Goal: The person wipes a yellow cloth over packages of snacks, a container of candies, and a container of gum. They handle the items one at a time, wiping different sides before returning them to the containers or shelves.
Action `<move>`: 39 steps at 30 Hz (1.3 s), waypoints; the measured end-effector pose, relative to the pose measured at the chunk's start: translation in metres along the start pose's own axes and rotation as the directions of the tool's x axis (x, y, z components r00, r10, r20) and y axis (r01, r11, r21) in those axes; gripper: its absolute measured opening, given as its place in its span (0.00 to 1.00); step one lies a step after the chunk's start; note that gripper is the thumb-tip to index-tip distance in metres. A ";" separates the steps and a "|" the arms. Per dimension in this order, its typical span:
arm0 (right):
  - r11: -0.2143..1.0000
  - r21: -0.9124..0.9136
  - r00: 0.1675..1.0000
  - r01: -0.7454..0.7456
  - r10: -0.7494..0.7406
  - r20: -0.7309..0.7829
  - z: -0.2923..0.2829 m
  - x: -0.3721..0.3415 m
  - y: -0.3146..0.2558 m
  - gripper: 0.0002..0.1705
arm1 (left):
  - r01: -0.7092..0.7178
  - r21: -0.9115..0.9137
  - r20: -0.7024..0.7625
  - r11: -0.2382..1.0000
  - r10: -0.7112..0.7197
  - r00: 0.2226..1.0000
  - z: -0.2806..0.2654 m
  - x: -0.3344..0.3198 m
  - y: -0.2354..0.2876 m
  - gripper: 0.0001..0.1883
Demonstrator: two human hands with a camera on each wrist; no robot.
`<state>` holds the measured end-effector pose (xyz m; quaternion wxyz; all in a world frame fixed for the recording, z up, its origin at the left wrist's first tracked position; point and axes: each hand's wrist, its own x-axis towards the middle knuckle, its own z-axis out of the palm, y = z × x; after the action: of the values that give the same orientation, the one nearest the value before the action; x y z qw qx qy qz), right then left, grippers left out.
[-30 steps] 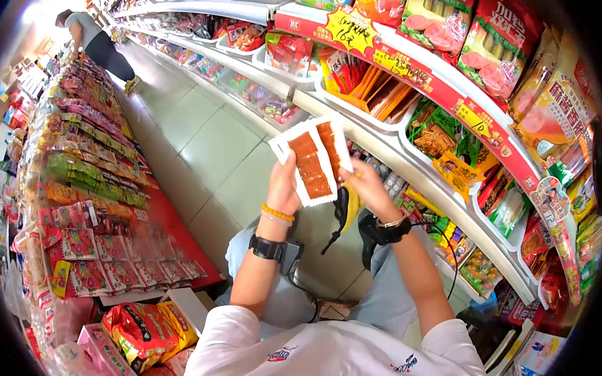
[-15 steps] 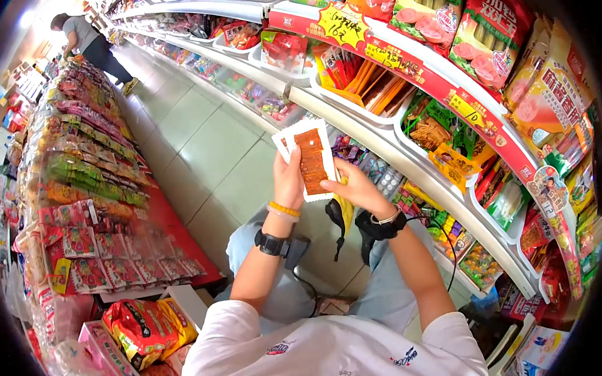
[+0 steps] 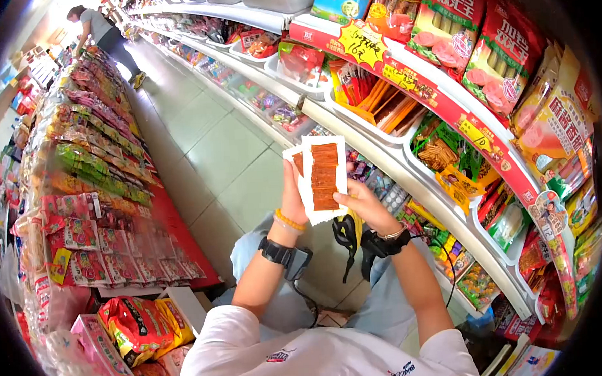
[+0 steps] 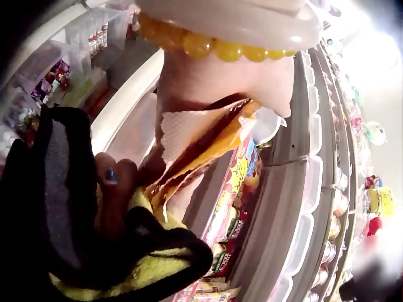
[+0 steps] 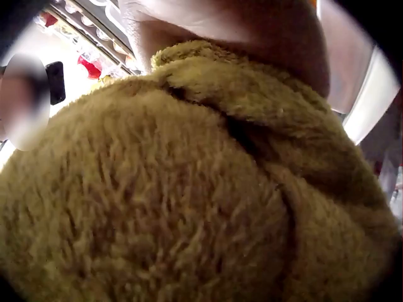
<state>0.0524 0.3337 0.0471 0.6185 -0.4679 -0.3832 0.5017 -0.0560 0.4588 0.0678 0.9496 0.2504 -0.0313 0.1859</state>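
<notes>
Two flat packets with pale borders and reddish-brown strips showing are overlapped in front of me in the head view. The front packet (image 3: 325,177) hides most of the rear packet (image 3: 296,162). My left hand (image 3: 292,200) grips both along their left side. From the right, my right hand (image 3: 367,205) pinches the front packet's lower edge, its thumb lying over the border. A fluffy yellow cloth (image 5: 157,189) with black edging (image 3: 345,233) hangs from the right hand. In the left wrist view, the packets (image 4: 204,135) appear edge-on above the cloth (image 4: 135,277).
Shelves on the right carry white bins (image 3: 406,138) of snacks and bagged sausages (image 3: 504,61). Hanging packets (image 3: 81,238) line the low rack on the left. A person (image 3: 99,35) bends over its far end. Tiled floor (image 3: 212,151) runs between.
The packets, fanned apart with the left one in front, are brought together, and the other packet comes to the front. Both hands end slightly lower in the view. The cloth still hangs from the right hand.
</notes>
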 end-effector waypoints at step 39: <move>0.891 -0.222 0.798 0.397 -0.454 -0.396 0.000 0.002 -0.011 0.34 | 0.174 -0.124 -0.247 0.977 -0.200 0.948 -0.026 0.006 -0.039 0.39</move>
<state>0.0554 0.3353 0.0576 0.7541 -0.5084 -0.3612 0.2061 -0.0369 0.4420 0.0277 0.9703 0.1780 0.1071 0.1241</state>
